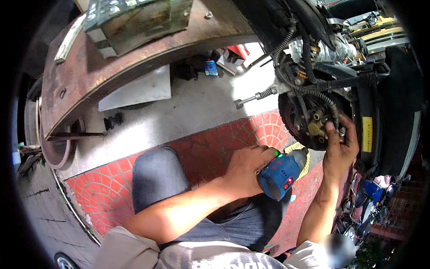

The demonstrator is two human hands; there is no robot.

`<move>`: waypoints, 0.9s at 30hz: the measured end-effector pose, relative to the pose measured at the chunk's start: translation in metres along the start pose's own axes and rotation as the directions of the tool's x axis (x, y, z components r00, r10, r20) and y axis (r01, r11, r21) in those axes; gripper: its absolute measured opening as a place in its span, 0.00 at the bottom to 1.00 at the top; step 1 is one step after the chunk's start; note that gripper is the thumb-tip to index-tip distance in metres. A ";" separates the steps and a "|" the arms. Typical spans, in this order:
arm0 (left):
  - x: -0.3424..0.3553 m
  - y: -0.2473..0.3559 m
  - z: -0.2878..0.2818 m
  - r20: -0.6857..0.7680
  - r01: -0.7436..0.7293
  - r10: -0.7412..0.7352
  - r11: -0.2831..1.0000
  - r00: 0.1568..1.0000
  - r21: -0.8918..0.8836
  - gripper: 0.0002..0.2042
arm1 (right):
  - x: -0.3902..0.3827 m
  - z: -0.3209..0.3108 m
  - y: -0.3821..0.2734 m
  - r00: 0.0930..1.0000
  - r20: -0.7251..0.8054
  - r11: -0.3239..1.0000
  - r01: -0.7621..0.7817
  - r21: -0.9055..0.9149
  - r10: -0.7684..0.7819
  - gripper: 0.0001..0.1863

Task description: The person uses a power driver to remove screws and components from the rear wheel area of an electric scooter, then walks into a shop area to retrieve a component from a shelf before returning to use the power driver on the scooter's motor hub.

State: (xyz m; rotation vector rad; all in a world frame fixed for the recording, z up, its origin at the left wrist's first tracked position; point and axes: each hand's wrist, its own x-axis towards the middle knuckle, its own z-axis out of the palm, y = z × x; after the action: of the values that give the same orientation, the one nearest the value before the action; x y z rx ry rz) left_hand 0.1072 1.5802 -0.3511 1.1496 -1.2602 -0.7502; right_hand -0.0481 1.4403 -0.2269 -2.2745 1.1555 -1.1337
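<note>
Shirt [215,258] is filling the bottom edge. Left hand [246,166] is wrapping the blue drill [278,178], tip pointing near the caliper [317,127]; right hand [341,148] is curling at that caliper, can't tell what it's pinching. I'd be keeping the drill square, fingers clear. Wheel [289,112] is crowding the tip; red tiles [215,141] are giving room leftward.

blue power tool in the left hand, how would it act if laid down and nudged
The blue power tool would probably stay stiff, since its casing looks hard and moulded. It may feel heavy for its size, given the thick, bulky body. It might rock or roll a little, because that body looks rounded.
</note>
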 end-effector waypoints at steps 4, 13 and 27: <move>0.001 0.003 -0.002 -0.014 -0.003 0.003 1.000 1.000 0.010 0.16 | -0.002 -0.001 -0.001 0.995 0.017 0.994 -0.101 0.036 0.101 0.13; -0.003 -0.001 0.004 0.013 0.007 -0.006 0.997 1.000 -0.075 0.13 | -0.003 0.000 0.007 0.999 0.023 0.996 -0.026 0.083 0.025 0.12; -0.021 -0.004 0.038 0.015 0.147 -0.158 0.872 0.987 -0.467 0.11 | -0.004 0.000 0.010 0.999 -0.037 0.985 -0.029 0.173 0.036 0.14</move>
State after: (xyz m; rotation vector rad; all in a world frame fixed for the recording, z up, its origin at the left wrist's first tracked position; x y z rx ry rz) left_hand 0.0666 1.5891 -0.3652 0.8584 -0.9023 -1.0888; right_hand -0.0544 1.4378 -0.2349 -2.1045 1.0613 -1.2223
